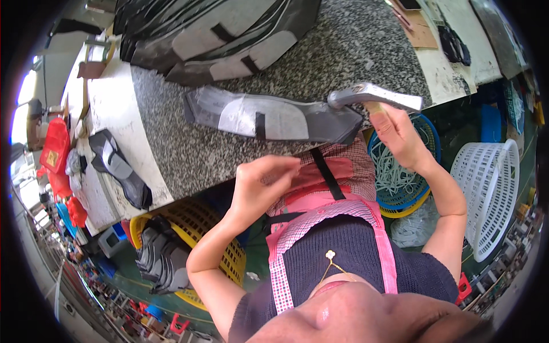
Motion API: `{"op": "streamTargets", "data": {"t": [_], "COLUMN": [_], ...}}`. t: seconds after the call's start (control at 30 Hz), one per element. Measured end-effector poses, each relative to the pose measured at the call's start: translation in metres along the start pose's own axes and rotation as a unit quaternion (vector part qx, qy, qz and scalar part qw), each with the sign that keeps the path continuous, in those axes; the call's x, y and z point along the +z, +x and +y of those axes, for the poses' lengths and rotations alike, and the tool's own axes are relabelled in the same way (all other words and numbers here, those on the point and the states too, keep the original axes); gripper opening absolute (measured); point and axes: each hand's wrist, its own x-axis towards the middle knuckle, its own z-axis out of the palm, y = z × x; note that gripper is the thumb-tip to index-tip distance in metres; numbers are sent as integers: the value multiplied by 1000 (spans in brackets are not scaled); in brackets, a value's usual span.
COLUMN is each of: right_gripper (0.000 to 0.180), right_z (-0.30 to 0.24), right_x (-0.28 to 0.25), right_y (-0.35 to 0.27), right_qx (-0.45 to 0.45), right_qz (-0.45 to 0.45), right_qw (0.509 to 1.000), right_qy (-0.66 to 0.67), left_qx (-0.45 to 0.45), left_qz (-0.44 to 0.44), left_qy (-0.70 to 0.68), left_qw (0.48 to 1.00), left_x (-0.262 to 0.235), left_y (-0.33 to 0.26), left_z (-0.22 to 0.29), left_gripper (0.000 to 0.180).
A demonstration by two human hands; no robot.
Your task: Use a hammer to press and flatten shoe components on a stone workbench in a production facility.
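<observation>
Hammer (pixel 394 98) in curled right fingers (pixel 383 123)

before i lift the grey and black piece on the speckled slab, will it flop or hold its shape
The piece probably flexes without going limp: similar ones in the stack curve gently. It looks thin, so should be light. Its shiny left part may be slippery.

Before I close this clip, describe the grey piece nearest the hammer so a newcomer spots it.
On the speckled stone slab, look at the near edge. There lies a long, pale-panelled grey piece, its right end by the hammer in the right hand. Unlike the pieces stacked beyond, it lies singly.
</observation>
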Motion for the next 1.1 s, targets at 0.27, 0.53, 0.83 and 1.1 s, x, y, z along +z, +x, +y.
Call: {"op": "streamTargets", "data": {"t": [0.27,0.53,0.83,1.1], "right_gripper": [43,37,43,41], "right_z": [10,20,23,24], "right_x": [9,4,5,6], "right_y": [-5,-10,-5,-10], "right_qx": [52,113,80,86], "right_qz": [23,12,19,29], "right_qw": [996,987,991,990], "right_qy": [71,118,104,112], "left_qx": [-64,-54,-109,-91], "left_qz": [126,258,317,20], "left_qy": [-252,-273,75,341], "left_qw": [957,925,939,935], "left_x": [6,6,33,42], "left_y": [-22,-60,-100,-125], "left_z": [-10,-43,-157,-146], "left_gripper": [27,24,40,35]}}
